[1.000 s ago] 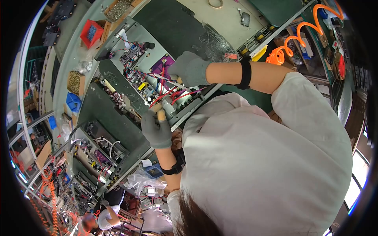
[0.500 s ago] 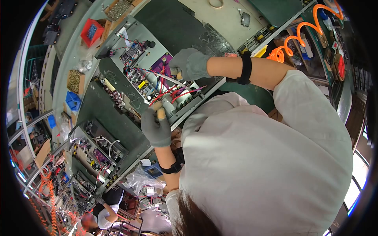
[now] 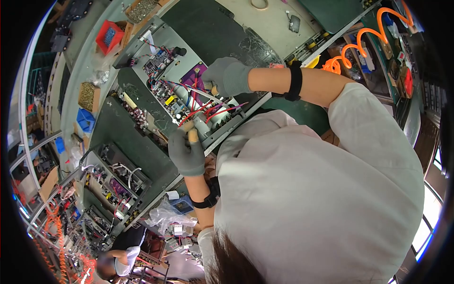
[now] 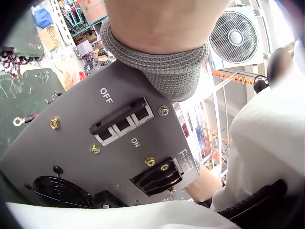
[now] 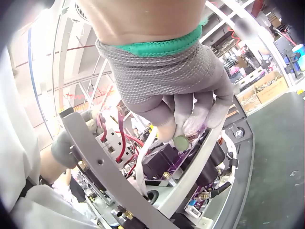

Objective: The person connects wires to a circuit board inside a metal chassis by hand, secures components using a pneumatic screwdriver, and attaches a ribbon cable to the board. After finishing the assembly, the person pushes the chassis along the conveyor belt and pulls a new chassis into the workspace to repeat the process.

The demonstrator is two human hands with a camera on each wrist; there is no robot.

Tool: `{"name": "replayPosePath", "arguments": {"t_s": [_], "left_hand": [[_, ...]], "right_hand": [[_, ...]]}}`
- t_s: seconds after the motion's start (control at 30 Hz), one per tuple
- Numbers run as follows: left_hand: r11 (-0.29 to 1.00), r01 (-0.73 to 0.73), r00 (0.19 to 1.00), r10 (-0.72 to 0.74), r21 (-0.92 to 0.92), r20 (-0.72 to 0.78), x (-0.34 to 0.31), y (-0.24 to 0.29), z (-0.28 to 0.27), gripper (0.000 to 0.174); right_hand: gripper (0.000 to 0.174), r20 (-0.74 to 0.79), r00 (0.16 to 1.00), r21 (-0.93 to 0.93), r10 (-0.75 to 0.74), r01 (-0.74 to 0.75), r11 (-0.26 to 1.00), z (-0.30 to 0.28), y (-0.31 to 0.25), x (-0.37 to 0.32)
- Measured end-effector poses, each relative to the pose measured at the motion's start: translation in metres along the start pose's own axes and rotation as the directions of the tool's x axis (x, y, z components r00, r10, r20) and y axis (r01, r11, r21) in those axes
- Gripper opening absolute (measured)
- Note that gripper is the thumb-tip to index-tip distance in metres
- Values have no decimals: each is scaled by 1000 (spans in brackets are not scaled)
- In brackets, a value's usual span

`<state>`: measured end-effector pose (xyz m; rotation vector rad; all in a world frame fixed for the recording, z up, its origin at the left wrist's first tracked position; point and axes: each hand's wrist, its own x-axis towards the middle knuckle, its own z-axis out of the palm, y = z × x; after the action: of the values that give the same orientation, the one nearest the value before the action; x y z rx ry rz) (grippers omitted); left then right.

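My right hand [image 3: 227,78], in a grey glove with a bare thumb tip, reaches into an opened welding-machine-like chassis [image 3: 187,59]. Its fingers close round a small green-topped round part [image 5: 181,143] by the purple circuit board [image 3: 191,80]. My left hand [image 3: 187,154] is at the chassis's front edge, bare thumb and forefinger tips right at the end of a red wire [image 3: 194,116]; whether they pinch it I cannot tell. In the left wrist view the grey front panel [image 4: 78,143], with its breaker switch [image 4: 121,121], hides those fingers. A white cable [image 5: 141,176] runs beside the board.
A green-topped bench [image 3: 127,156] carries the chassis and a second, similar unit [image 3: 106,184]. A red bin [image 3: 109,38], a blue bin [image 3: 86,120] and boxes of small fasteners [image 3: 86,97] line the far side. An orange coiled hose [image 3: 364,35] hangs at right.
My right hand has shifted slightly left and up over the board, and the white cable shows more plainly. My left hand keeps its place. A person in the background has moved.
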<state>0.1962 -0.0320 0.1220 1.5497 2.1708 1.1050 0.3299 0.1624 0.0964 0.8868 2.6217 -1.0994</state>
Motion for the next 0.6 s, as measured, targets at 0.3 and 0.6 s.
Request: {"name": "replayPosePath", "arguments": {"t_s": [0.3, 0.6], "left_hand": [[1000, -12, 1000, 12, 8, 1, 2, 4, -1, 14], [1000, 6, 1000, -5, 14, -12, 1, 3, -1, 13]], "right_hand": [[19, 29, 999, -25, -42, 43, 999, -5, -5, 1], [20, 75, 997, -237, 10, 8, 972, -9, -15, 4]]}}
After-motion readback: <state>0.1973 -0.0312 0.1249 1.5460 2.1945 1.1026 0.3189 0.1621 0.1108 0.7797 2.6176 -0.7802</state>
